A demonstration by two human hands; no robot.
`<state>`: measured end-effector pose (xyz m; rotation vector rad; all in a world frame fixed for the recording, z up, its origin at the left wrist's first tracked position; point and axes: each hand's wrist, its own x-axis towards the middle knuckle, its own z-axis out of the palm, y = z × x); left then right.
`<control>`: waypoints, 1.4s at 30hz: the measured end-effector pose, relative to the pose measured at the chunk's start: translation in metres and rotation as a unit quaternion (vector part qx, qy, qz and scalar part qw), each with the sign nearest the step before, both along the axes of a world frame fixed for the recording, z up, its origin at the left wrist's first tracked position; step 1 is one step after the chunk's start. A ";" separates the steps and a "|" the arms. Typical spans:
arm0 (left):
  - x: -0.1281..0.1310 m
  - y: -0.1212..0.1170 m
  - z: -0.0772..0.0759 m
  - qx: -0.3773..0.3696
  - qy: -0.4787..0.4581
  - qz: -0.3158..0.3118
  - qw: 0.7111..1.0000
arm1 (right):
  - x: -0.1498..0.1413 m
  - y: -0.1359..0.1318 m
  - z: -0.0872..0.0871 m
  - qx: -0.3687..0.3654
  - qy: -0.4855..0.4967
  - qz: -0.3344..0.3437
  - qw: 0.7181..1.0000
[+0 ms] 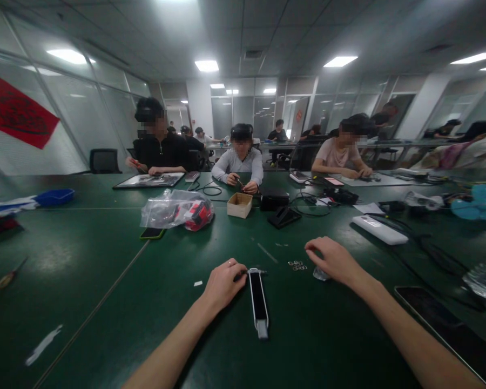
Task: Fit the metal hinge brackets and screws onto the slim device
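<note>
My left hand (224, 285) rests on the green table with its fingers curled and closed. Its fingertips meet a thin rod-like piece (260, 271), too small to name, across the far end of a long narrow device (258, 297). That device has a black face, a white frame and a grey near end, and it lies lengthwise before me. Off to the right, my right hand (328, 256) hovers with bent fingers, a gap between thumb and fingers. Beneath it sits a small clear plastic bag (321, 274). Several small metal rings (297, 265) lie left of that bag.
Farther out are a clear bag with red items (192, 212), a phone (152, 233), an open box (240, 205) and a black stand (284, 216). A white power bank (378, 230), cables and a dark tablet (437, 319) lie right. Co-workers sit opposite.
</note>
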<state>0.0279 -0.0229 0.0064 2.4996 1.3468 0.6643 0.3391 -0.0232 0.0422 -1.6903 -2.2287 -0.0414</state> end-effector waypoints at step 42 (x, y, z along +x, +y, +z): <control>-0.001 -0.004 0.002 -0.006 0.006 0.023 1.000 | -0.006 0.002 -0.014 -0.177 -0.025 -0.011 0.984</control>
